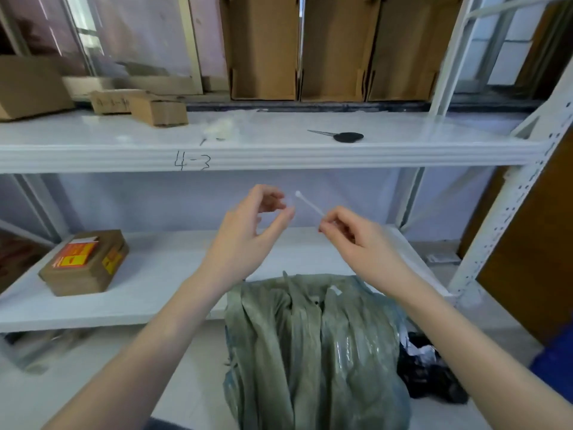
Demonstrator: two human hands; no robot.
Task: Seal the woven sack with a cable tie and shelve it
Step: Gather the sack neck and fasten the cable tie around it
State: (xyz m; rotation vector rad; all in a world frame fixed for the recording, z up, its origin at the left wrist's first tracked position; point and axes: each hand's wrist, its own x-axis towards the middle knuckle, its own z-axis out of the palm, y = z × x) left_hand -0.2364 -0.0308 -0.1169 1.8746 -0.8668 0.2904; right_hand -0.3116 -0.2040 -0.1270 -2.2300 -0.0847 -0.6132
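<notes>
Both forearms reach forward, raised side by side. The left hand [248, 231] curls thumb and fingers loosely, its grip holding nothing visible. The right hand [356, 240] pinches between thumb and fingertips.

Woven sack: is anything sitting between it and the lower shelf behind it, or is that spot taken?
Nothing visible blocks it. The woven sack stands in front of the lower shelf, whose stretch behind it is bare. The brown taped box sits far to the left. Both hands are up, the right hand pinching the cable tie.

White upper shelf [279, 156] carries scissors [344, 136]; lower shelf [161, 274] carries a labelled box [85, 262].
</notes>
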